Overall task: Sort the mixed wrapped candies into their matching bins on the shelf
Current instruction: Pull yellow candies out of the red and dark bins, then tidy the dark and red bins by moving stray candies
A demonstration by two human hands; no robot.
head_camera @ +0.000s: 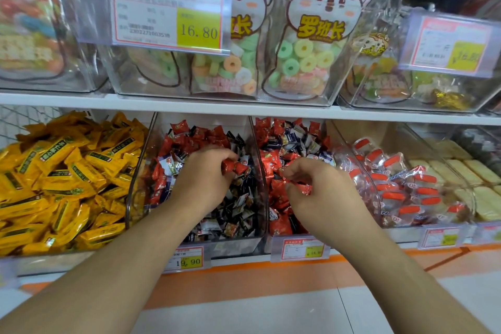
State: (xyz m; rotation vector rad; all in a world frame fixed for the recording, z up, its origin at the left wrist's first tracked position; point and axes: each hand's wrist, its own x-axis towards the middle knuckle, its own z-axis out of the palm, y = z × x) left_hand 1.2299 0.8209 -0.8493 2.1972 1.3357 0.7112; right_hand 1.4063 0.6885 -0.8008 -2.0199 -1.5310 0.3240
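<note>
Left hand (pixel 204 171) pinches red candies (pixel 234 166) over the mixed bin (pixel 259 171) — right hand (pixel 314 184) fingers curl around more red ones (pixel 302 188).

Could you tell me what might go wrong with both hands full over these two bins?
The left hand pinches several red candies loosely over the dark-candy bin; one could slip back in. The right hand also grips red candies, and the neighbouring bin still holds dark ones, so mix-ups are easy.
</note>
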